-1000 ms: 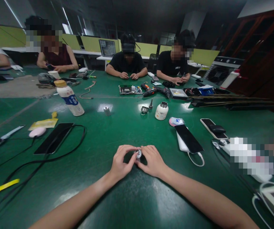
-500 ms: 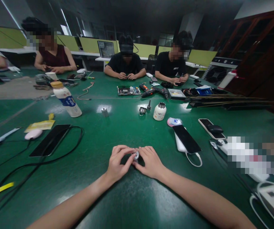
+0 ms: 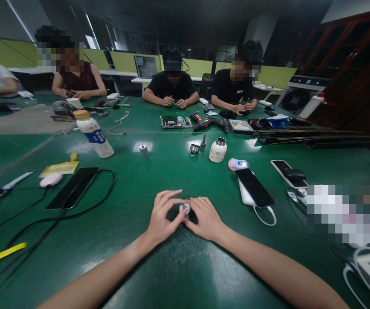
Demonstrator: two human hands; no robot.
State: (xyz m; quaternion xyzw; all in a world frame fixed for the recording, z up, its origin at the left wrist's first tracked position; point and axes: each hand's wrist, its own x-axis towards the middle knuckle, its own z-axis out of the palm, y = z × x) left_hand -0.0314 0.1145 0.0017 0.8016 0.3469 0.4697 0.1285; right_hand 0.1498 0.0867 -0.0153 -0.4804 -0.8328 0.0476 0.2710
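Observation:
A small silver cylinder [image 3: 185, 208], its round end facing up, sits between my two hands close to the table surface. My left hand [image 3: 164, 216] pinches it from the left with thumb and index finger, the other fingers raised and spread. From the right side, my right hand [image 3: 205, 218] closes its fingers and thumb round it. The cylinder's lower part is mostly hidden by fingers. Farther out on the green table stand a similar grey metal cylinder [image 3: 143, 150], a metal cup-like piece with a ring [image 3: 194, 149], a dark fitting [image 3: 203, 142] and an open white flask [image 3: 218, 150].
A milk bottle [image 3: 94, 136] and a phone [image 3: 73, 188] with black cables lie left. On the right are a phone on a white power bank [image 3: 255, 187] and another phone [image 3: 281, 169]. A circuit board [image 3: 175, 122] and drill [image 3: 220, 124] lie ahead. Several people sit opposite.
My left hand's upper fingers have lifted and stretched out, showing more of the cylinder's top. The view has shifted slightly, so the table things appear a little to the right.

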